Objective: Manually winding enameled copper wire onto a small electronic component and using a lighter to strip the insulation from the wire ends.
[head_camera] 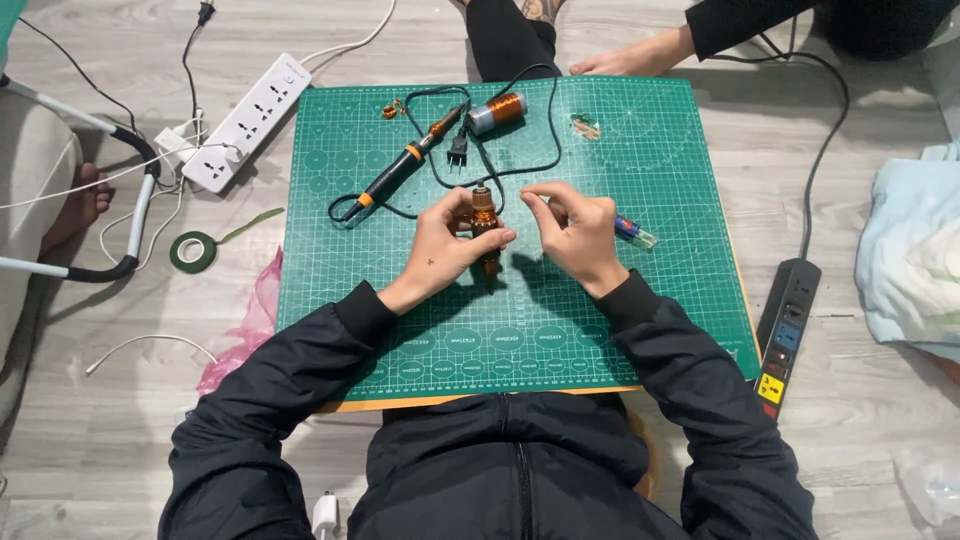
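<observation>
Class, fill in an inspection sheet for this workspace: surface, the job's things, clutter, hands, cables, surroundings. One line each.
Surface: green cutting mat lying on a pale wood-look floor.
Job's things: small copper-wound coil, held upright over the mat.
Clutter: soldering iron, copper wire spool, small tube, green tape roll, pink plastic bag.
Hands: left hand grips the coil; right hand is pinched beside it, whether on a wire cannot be told.
Cables: iron's black cord with its plug loose on the mat; white cables on the floor.
Surroundings: white power strip, black power strip, another person's hand.
</observation>
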